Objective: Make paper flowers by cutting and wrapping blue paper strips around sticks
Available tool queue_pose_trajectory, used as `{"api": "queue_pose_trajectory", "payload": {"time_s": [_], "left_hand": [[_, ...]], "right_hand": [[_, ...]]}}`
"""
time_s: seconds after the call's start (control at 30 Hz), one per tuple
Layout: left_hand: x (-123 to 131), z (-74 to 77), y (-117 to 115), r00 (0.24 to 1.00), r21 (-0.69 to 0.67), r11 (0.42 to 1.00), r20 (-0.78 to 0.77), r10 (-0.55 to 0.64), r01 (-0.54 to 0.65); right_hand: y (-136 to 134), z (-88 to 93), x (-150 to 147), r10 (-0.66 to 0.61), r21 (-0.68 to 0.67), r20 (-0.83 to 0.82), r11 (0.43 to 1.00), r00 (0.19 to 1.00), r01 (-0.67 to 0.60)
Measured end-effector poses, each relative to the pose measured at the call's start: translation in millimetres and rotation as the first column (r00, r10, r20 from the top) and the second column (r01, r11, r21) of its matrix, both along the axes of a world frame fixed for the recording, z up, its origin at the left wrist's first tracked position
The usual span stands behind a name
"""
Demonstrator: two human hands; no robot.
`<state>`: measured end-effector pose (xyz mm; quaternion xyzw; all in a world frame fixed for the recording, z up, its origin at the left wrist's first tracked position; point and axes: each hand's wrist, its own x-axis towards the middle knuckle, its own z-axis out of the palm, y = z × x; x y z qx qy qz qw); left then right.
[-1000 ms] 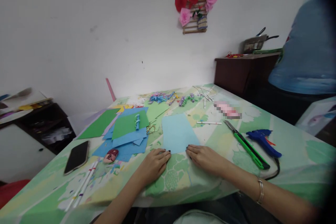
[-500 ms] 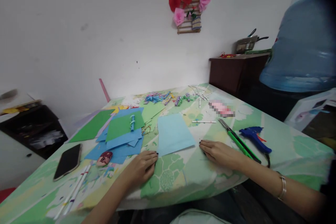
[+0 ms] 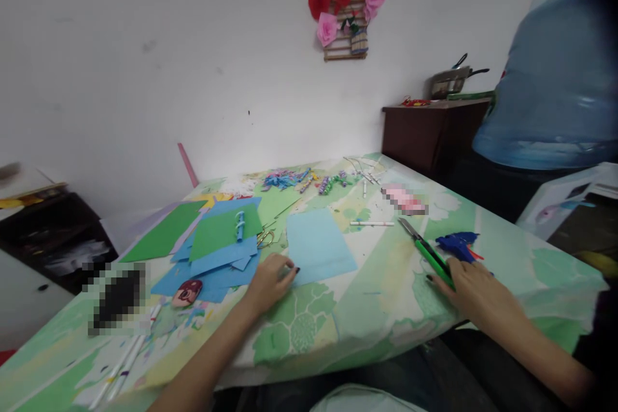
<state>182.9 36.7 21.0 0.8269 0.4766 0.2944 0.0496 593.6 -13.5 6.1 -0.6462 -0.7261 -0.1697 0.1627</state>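
Observation:
A light blue sheet of paper (image 3: 321, 244) lies flat in front of me. My left hand (image 3: 271, 283) rests at its lower left corner, fingers loosely bent and holding nothing, one dark-nailed fingertip at the edge. On the right, my right hand (image 3: 476, 290) has its thumb and fingers around the green handle of a utility knife (image 3: 425, 251). The knife lies on the table with its blade pointing away to the left. Right behind that hand is a blue glue gun (image 3: 456, 243), partly covered by the fingers.
Blue and green paper sheets (image 3: 219, 232) lie left, with a rolled blue piece (image 3: 240, 226) on top and scissors (image 3: 265, 238) beside them. White sticks (image 3: 128, 360), a red-pink case (image 3: 187, 293) and a blurred dark object (image 3: 120, 299) are near left. Paper curls (image 3: 284, 179) lie at the back.
My right hand has moved right from beside the light blue sheet onto the utility knife's handle. My left hand has shifted slightly up, its fingers more bent.

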Motion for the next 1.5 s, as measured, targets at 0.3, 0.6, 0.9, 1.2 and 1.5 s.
{"api": "queue_pose_trajectory", "payload": {"time_s": [0.3, 0.6, 0.9, 1.2, 1.5], "left_hand": [[46.7, 0.5, 24.0, 0.983, -0.282, 0.951, -0.087, -0.160, 0.130], [32.5, -4.7, 28.0, 0.961, -0.277, 0.921, 0.085, -0.262, 0.275], [32.1, -4.5, 24.3, 0.961, -0.245, 0.929, 0.066, -0.269, 0.277], [55.0, 11.2, 24.3, 0.832, -0.148, 0.905, -0.356, -0.425, 0.398], [57.9, 0.9, 36.9, 0.783, -0.149, 0.907, -0.462, -0.416, 0.395]], "right_hand": [[27.4, -15.5, -0.8, -0.079, -0.162, -0.037, 0.984, 0.996, 0.072], [22.5, 5.4, -7.2, 0.306, -0.198, -0.230, 0.915, 0.924, -0.353], [34.1, 18.4, -1.7, 0.429, -0.276, -0.239, 0.830, 0.871, -0.484], [40.8, 26.1, -0.2, 0.462, -0.309, -0.253, 0.794, 0.850, -0.524], [42.6, 19.3, 8.7, 0.526, -0.274, -0.221, 0.775, 0.821, -0.570]]}}
